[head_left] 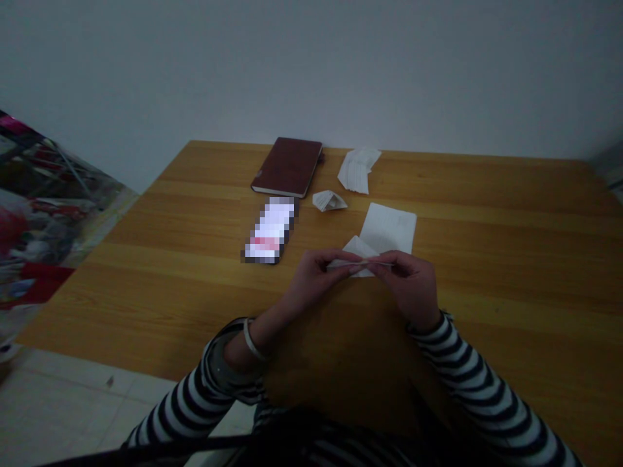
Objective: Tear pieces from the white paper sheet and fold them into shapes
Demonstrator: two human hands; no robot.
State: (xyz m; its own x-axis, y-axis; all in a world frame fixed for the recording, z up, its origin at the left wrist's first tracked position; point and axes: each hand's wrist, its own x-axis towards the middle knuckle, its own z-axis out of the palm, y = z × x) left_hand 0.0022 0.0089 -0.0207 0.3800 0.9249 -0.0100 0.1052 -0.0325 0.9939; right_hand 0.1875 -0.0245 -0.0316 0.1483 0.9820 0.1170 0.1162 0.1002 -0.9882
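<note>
"Maroon notebook (289, 165), phone (271, 230), small folded paper (329, 200) and paper stack (357, 171): where?"
"All on the tabletop (491, 259); a white sheet (389, 227) lies just beyond the held paper (337, 264)."
"Held paper's appearance?"
"Thin, white, nearly edge-on; fingers of left hand (314, 277) and right hand (411, 282) pinch it."
"Unreadable?"
"Its middle, which fingers cover; the phone's screen is pixelated."

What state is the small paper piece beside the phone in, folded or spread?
Folded: the paper piece has angled faces around a shadowed opening.

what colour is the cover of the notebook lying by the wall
The notebook has a dark reddish-brown cover, seen in the head view.
</note>
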